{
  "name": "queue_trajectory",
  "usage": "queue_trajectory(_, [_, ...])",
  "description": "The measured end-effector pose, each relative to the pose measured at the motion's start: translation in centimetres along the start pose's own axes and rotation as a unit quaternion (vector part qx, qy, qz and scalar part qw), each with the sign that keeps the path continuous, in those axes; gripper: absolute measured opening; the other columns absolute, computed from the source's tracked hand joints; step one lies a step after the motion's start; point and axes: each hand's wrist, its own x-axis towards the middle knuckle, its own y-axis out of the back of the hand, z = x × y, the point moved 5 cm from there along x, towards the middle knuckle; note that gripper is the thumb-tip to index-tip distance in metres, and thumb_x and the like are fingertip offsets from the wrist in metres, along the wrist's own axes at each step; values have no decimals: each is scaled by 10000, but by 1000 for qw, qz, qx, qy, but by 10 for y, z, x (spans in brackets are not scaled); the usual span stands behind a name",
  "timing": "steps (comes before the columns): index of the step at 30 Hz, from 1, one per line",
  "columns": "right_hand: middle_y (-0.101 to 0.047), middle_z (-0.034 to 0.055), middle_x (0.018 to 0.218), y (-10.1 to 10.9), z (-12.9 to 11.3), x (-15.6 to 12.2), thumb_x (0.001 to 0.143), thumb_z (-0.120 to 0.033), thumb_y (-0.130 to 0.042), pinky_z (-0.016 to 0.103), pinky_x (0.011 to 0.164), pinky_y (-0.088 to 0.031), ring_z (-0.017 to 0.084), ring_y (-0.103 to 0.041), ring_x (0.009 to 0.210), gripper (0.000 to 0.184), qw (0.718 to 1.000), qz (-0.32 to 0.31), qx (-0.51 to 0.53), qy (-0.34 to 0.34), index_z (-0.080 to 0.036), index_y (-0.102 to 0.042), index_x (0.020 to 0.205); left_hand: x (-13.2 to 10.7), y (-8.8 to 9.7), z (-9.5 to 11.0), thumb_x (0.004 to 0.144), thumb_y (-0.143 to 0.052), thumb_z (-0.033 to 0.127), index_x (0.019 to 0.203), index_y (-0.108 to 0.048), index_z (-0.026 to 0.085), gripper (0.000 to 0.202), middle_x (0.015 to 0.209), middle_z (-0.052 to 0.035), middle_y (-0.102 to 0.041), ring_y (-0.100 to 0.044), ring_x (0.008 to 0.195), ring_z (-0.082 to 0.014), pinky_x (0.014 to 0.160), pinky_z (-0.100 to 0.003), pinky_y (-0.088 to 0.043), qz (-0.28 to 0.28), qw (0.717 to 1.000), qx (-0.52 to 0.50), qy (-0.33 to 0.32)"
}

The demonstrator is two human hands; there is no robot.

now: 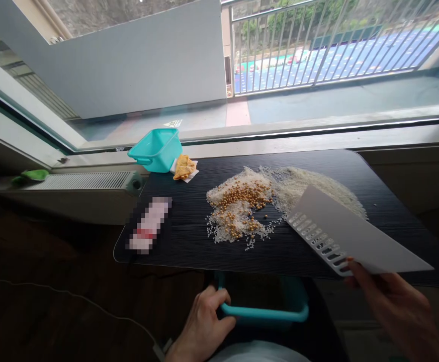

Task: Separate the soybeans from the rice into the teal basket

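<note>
My left hand [204, 322] is closed on the rim of a teal plastic bin [268, 314] that sits just below the near edge of the black table [189, 236]. My right hand [396, 306] grips a white slotted scraper board [347, 231] by its near corner and holds it tilted over the table's right side. On the tabletop lies a spread of white rice [317, 186], with a patch of rice mixed with yellow beans [242, 206] to its left. The scraper's slotted edge is close to the right side of the mixed patch.
A second teal bin [157, 148] stands at the table's back left, beside a crumpled yellow cloth [184, 167]. A blurred pink and white packet [149, 223] lies at the left. A radiator [79, 181] and window sill run behind; a thin cable [72, 296] crosses the floor.
</note>
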Motion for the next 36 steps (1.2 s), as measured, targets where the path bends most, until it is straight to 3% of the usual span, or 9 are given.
queue_trajectory(4, [-735, 30, 538, -1, -20, 6, 532, -620, -773, 453, 733, -640, 372, -807, 773, 370, 999, -8, -6, 33, -290, -744, 697, -5, 9, 7, 654, -625, 132, 688, -544, 198, 110, 815, -12, -565, -565, 775, -179, 706, -281, -358, -8, 998, -32, -44])
queue_trajectory(7, [-770, 40, 586, -15, -31, 11, 579, -643, -756, 446, 731, -633, 357, -806, 748, 411, 997, -37, -18, 70, -274, -773, 758, -9, 12, 10, 635, -611, 118, 684, -488, 201, 157, 818, -8, -549, -539, 759, -168, 685, -277, -338, -16, 996, -64, -57])
queue_trajectory(15, [-740, -11, 529, -46, -52, 14, 633, -630, -716, 390, 587, -613, 290, -768, 598, 334, 980, -80, -14, 183, -298, -736, 665, -11, 19, 3, 617, -685, 154, 646, -426, 210, 267, 817, 1, -517, -488, 749, -156, 647, -266, -333, -5, 992, -129, -13])
queue_trajectory(24, [-769, 24, 595, -68, -60, 1, 653, -643, -746, 400, 605, -637, 282, -757, 578, 361, 966, -159, 9, 204, -290, -768, 723, -16, 24, 5, 609, -681, 140, 638, -434, 209, 257, 781, 12, -514, -478, 737, -154, 649, -271, -319, 16, 991, -129, -1])
queue_trajectory(36, [-782, 69, 591, -60, -53, -2, 567, -765, -779, 386, 565, -622, 310, -764, 587, 516, 969, -163, 0, 188, -261, -814, 671, -17, 25, 7, 605, -685, 136, 626, -450, 202, 245, 747, 25, -509, -474, 719, -141, 648, -262, -307, 32, 991, -130, -5])
